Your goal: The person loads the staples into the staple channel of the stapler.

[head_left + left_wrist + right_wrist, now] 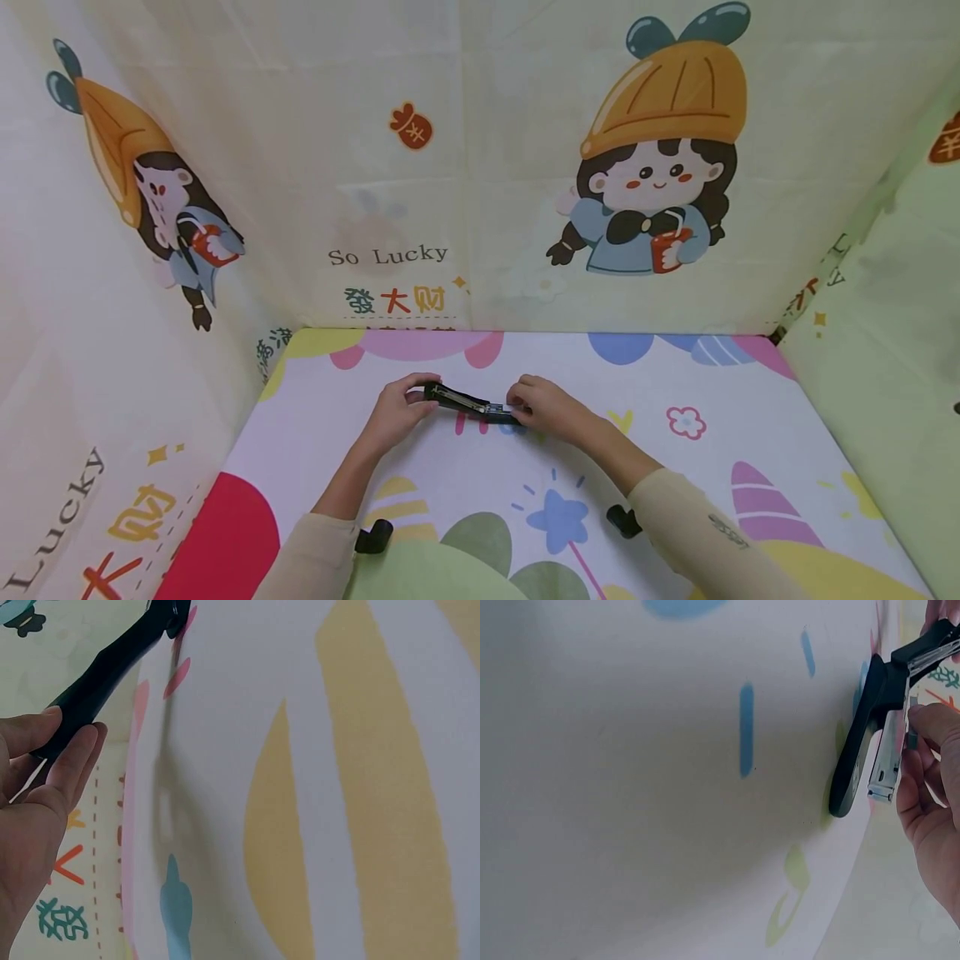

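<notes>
A black stapler (465,403) is spread open above the table, its metal magazine (887,757) exposed and apart from the black base (853,754). My left hand (397,412) grips the far end of the stapler's top arm (97,679) between thumb and fingers. Beside the magazine, my right hand (553,407) pinches a small grey strip of staples (913,733) with thumb and fingertips. Most of that strip is hidden by the fingers.
The table (570,450) wears a white cloth with printed coloured shapes. Patterned curtains (510,208) stand at the back and both sides. Dark wrist camera mounts (373,537) sit below each forearm.
</notes>
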{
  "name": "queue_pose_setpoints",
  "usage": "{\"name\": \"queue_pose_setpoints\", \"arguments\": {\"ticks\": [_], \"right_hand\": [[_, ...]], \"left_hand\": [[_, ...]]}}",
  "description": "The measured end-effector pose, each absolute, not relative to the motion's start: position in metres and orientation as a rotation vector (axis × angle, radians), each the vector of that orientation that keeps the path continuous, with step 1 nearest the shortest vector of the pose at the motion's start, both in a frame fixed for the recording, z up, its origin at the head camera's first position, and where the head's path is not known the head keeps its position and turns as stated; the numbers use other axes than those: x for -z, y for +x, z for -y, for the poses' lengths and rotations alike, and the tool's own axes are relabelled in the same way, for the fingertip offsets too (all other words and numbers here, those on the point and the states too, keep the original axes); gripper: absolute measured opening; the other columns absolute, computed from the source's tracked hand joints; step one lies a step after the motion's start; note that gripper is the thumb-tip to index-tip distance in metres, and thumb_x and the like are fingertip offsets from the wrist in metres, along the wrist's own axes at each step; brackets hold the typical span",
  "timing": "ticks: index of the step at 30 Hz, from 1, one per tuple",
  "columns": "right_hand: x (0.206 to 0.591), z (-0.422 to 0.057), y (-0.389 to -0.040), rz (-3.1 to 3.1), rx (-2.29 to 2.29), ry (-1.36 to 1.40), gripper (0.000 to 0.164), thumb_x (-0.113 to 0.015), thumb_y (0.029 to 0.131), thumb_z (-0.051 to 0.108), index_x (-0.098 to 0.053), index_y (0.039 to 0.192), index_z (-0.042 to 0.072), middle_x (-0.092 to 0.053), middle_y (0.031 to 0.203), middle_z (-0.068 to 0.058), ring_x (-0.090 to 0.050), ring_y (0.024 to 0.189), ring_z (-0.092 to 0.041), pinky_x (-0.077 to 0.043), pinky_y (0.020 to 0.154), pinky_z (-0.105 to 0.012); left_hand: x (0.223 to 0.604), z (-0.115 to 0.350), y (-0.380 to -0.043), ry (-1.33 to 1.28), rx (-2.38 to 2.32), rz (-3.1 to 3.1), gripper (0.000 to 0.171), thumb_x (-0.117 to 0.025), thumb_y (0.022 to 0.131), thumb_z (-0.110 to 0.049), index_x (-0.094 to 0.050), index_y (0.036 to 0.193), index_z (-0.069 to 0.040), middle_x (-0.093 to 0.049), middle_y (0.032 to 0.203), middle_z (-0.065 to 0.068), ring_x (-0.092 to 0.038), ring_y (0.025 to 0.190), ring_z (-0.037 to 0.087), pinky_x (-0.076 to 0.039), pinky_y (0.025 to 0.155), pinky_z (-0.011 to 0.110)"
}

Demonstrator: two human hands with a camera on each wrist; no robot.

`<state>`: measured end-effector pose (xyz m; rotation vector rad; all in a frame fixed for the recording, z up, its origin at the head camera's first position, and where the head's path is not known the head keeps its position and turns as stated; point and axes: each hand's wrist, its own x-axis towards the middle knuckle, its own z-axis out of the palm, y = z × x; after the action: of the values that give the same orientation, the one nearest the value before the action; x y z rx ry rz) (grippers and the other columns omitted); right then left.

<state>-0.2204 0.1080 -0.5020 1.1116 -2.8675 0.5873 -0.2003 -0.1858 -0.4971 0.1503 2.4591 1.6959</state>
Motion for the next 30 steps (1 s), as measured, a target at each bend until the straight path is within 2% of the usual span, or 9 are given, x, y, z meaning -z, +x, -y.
{"name": "queue_pose_setpoints", "arguments": {"ticks": [15, 25, 30], "right_hand": [[0.5025, -0.1043, -0.2201, 2.847, -0.559, 1.129, 0.015, -0.072, 0.087, 0.021, -0.071, 0.1, 0.013, -0.062, 0.092, 0.001, -0.053, 0.082, -0.011, -0.051, 0.077, -0.026], [0.507, -0.1037, -0.2182, 2.787, -0.614, 1.127, 0.009, -0.073, 0.086, 0.018, -0.074, 0.094, 0.014, -0.06, 0.088, 0.002, -0.053, 0.082, -0.012, -0.05, 0.075, -0.025], [0.5081, -0.1036, -0.2163, 2.746, -0.619, 1.117, 0.011, -0.075, 0.084, 0.017, -0.077, 0.094, 0.013, -0.063, 0.087, 0.002, -0.057, 0.083, -0.012, -0.052, 0.075, -0.024]], "left_hand": [[0.4947, 0.1854, -0.1998, 0.159, -1.703, -2.458, 0.046, -0.071, 0.084, 0.0, -0.061, 0.129, -0.009, -0.059, 0.131, 0.01, -0.066, 0.109, 0.025, -0.056, 0.077, 0.023], [0.4937, 0.1843, -0.2, 0.169, -1.672, -2.48, 0.046, -0.071, 0.085, -0.001, -0.06, 0.129, -0.009, -0.058, 0.131, 0.01, -0.066, 0.109, 0.025, -0.057, 0.079, 0.026], [0.4934, 0.1844, -0.2002, 0.171, -1.664, -2.487, 0.046, -0.071, 0.085, -0.002, -0.06, 0.129, -0.01, -0.058, 0.132, 0.01, -0.066, 0.109, 0.025, -0.057, 0.079, 0.026]]}}
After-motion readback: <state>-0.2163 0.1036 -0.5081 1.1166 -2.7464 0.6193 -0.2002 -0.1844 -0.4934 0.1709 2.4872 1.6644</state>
